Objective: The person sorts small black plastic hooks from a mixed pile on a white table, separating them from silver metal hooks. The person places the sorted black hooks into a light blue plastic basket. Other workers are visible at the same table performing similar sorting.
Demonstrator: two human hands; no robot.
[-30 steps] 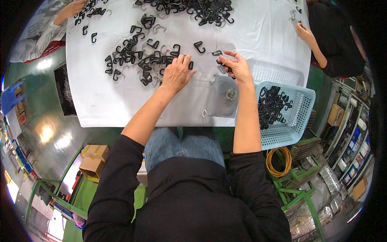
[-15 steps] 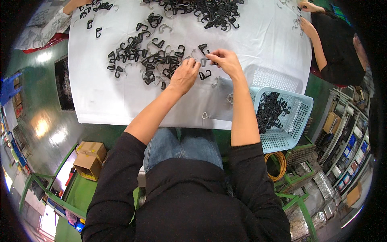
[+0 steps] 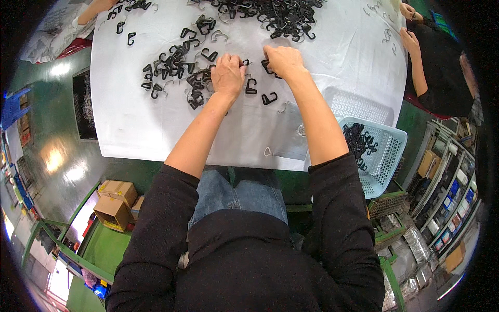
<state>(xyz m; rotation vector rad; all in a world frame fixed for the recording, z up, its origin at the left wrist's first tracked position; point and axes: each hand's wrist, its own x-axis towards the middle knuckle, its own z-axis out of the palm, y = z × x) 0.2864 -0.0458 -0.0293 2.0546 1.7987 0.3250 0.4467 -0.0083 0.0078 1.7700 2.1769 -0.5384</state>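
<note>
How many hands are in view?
5: the wearer's left hand and right hand over black hooks; one co-worker's hand, upper left; another co-worker's two hands, upper right. Others may be hidden.

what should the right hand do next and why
Probably secure the black hook by the right hand: it peeks out right beneath that hand, whose grip is hidden, while the left hand is at the hook cluster.

Right hand (image 3: 284, 61) farther forward, left hand (image 3: 227, 77) likewise
</note>
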